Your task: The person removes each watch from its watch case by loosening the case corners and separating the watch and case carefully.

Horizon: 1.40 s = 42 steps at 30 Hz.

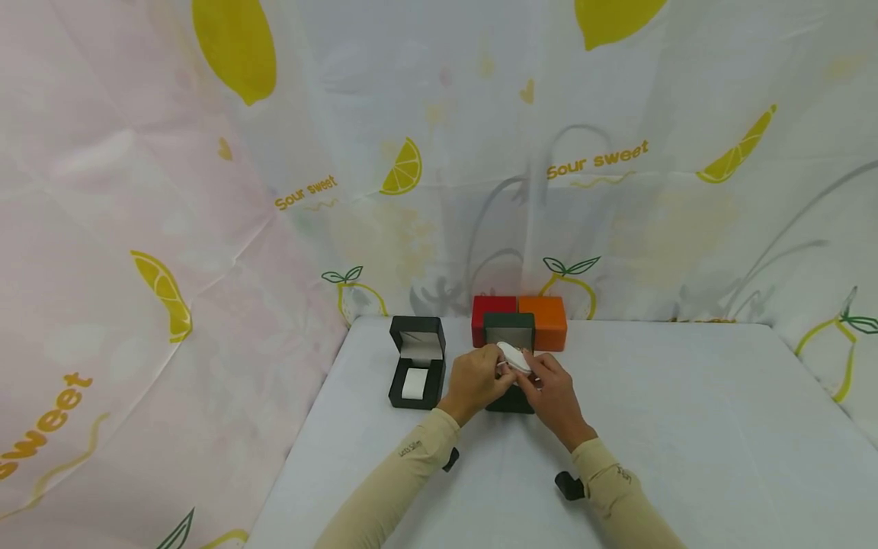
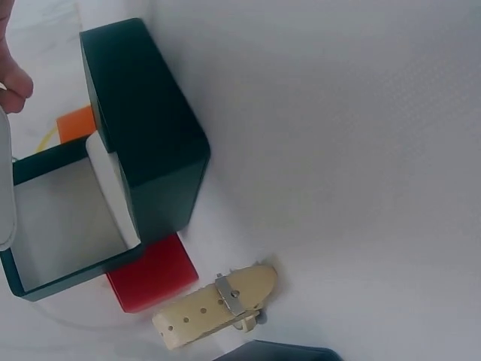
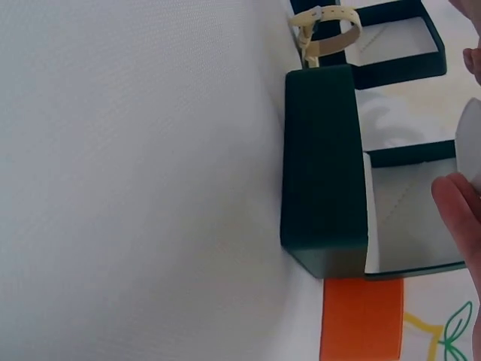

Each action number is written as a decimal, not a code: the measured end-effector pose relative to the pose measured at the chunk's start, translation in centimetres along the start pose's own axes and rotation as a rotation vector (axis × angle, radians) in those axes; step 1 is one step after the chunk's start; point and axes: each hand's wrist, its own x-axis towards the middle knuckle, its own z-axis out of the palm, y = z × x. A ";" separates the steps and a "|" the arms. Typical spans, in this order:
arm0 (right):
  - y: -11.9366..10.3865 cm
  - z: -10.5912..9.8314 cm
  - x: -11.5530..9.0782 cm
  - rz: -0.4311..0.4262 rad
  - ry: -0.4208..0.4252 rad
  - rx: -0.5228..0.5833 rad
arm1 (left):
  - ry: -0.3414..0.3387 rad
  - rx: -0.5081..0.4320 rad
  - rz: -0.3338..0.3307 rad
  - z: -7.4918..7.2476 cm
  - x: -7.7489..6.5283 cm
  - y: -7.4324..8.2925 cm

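A small white cushion (image 1: 514, 358) is held up between both hands, in front of the raised lid of a dark green watch box (image 1: 509, 324). From the left, my left hand (image 1: 475, 381) pinches it with curled fingers. My right hand (image 1: 554, 393) grips the other side between thumb and fingers. In the right wrist view the cushion (image 3: 470, 139) shows only in part, beside the right fingers (image 3: 457, 210). A cream watch strap (image 2: 214, 307) with a metal buckle appears between the two dark boxes in the wrist views; the left arm hides it from the head camera.
Left of the hands stands another open dark box (image 1: 418, 332) with a white cushion (image 1: 414, 383) inside. A red box (image 1: 480, 320) and an orange box (image 1: 551, 324) stand behind the green one. A lemon-print curtain (image 1: 466, 152) hangs behind the white table (image 1: 672, 427).
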 end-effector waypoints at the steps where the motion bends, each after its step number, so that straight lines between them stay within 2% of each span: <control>1: 0.0 0.0 0.0 0.004 -0.003 0.010 | 0.003 -0.021 0.005 0.0 0.0 0.0; 4: 0.3 -0.2 0.0 0.010 -0.001 0.074 | 0.009 -0.115 0.016 -0.1 -0.3 -0.2; 7: 0.8 -0.5 0.0 0.020 0.006 0.143 | -0.009 -0.242 -0.006 -0.2 -0.5 -0.4; 15: 1.2 -0.6 0.0 0.041 0.015 0.170 | -0.062 -0.484 -0.083 -0.2 -0.7 -0.5; 22: 0.7 -0.5 0.2 0.077 0.037 0.114 | -0.054 -0.568 -0.191 -0.2 -0.5 0.2; 26: 0.3 -0.5 0.3 0.117 0.034 0.072 | -0.067 -0.640 -0.282 -0.2 -0.3 0.8; 29: 0.0 -0.4 0.4 0.159 -0.004 0.112 | -0.077 -0.690 -0.334 -0.2 -0.1 1.0; 33: -0.3 -0.5 0.5 0.259 -0.092 0.272 | -0.097 -0.693 -0.330 -0.2 -0.1 1.1; 39: 0.0 -1.2 0.8 0.565 -0.221 0.462 | -0.116 -0.761 -0.238 -0.5 -0.3 0.8; 42: 0.2 -1.6 0.9 0.634 -0.259 0.546 | -0.100 -0.835 -0.271 -0.7 -0.3 0.9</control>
